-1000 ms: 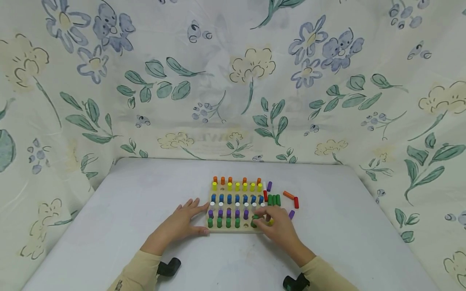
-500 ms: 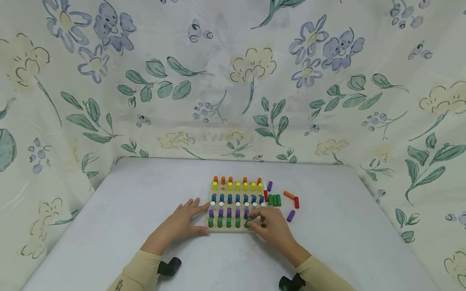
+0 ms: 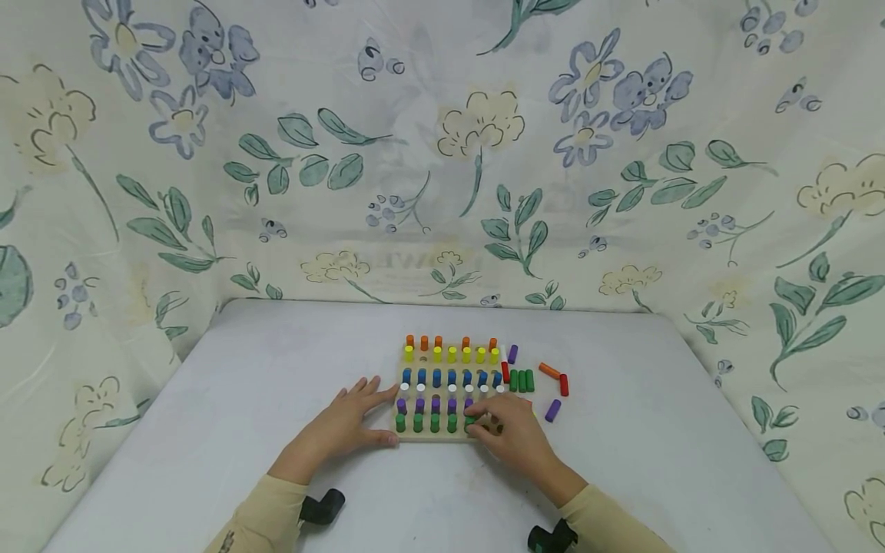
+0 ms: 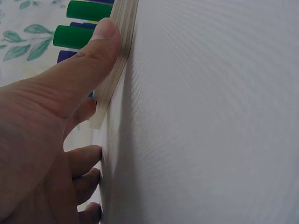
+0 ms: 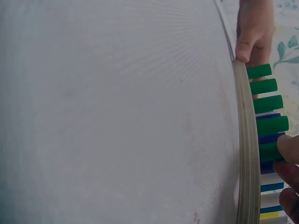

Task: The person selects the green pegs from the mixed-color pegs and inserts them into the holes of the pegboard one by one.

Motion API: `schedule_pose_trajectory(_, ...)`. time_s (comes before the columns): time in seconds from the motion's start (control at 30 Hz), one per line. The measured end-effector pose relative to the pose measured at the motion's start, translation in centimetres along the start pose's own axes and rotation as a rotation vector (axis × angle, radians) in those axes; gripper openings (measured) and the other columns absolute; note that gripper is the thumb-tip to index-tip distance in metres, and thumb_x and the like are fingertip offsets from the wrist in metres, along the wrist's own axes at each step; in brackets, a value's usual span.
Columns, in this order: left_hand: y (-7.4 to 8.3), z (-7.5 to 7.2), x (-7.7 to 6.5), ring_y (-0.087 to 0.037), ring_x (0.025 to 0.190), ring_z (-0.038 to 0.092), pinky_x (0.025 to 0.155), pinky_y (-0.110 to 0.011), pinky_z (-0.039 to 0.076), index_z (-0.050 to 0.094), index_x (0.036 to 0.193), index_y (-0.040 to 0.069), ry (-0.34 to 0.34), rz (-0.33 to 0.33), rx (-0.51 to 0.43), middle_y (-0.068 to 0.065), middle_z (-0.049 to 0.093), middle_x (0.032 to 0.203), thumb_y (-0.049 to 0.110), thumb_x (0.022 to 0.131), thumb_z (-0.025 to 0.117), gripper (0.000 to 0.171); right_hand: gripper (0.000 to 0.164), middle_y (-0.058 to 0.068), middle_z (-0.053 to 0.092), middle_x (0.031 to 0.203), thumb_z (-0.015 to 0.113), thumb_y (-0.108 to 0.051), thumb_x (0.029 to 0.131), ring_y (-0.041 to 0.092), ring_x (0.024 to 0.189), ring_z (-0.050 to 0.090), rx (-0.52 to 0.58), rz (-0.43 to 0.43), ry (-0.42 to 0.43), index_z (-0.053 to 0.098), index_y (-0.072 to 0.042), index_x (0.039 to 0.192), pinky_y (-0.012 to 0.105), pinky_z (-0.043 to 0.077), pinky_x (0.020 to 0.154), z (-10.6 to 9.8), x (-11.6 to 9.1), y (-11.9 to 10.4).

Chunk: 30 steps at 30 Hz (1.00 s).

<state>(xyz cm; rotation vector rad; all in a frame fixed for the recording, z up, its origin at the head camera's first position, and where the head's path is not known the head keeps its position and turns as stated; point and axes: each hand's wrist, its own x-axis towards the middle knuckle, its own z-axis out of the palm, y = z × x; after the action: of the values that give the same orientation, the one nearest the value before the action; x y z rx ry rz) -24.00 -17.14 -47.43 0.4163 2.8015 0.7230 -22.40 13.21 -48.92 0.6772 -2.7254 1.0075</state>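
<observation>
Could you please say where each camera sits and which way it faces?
Head: head-worn, facing forward and down at the board; left hand and right hand show.
Left wrist: worn there, facing the board's edge and table; left hand shows.
Right wrist: worn there, facing the board's edge and table; both hands partly show.
Both wrist views share the left hand and green pegs.

The table (image 3: 276,369) is lit softly and evenly in the head view, with only faint shadows cast off the near corners of the board (image 3: 432,440). Both wrist views are rendered dimmer and greyer; in the right one the board's near edge is bowed, the table beside it is shadowed, and the floral curtain (image 5: 286,51) is blurred
</observation>
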Motion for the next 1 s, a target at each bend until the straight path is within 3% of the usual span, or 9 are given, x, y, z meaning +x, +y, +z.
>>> schedule_pose_trajectory(0.47, 0.1, 0.0, -0.2, -0.043, 0.153, 0.016, 0.124, -0.061, 0.008, 0.048, 0.153, 0.019, -0.003, -0.002, 0.006, -0.023, 0.03, 0.163, 0.056, 0.076, 0.083, 0.092, 0.023, -0.014, 0.072, 0.101, 0.081, -0.024, 0.089, 0.006, 0.085, 0.054, -0.031, 0.036, 0.003, 0.076, -0.022, 0.111, 0.034, 0.05, 0.082, -0.5, -0.3, -0.1)
schedule_pose_trajectory(0.7, 0.1, 0.0, -0.2, -0.042, 0.153, 0.015, 0.124, -0.06, 0.008, 0.048, 0.154, 0.02, -0.002, -0.012, 0.006, -0.021, 0.029, 0.163, 0.056, 0.077, 0.083, 0.092, 0.023, -0.016, 0.07, 0.105, 0.079, -0.025, 0.09, 0.006, 0.091, 0.056, -0.007, 0.098, 0.0, 0.075, -0.024, 0.113, 0.027, 0.054, 0.079, -1.0, -0.6, 0.3)
schedule_pose_trajectory(1.0, 0.0, 0.1, -0.1, -0.043, 0.153, 0.016, 0.124, -0.061, 0.008, 0.048, 0.154, 0.02, 0.0, -0.009, 0.004, -0.022, 0.03, 0.163, 0.056, 0.076, 0.083, 0.092, 0.024, -0.014, 0.071, 0.103, 0.081, -0.025, 0.089, 0.007, 0.089, 0.054, -0.035, 0.119, 0.032, 0.075, -0.022, 0.112, 0.025, 0.053, 0.076, -1.5, -0.8, 1.0)
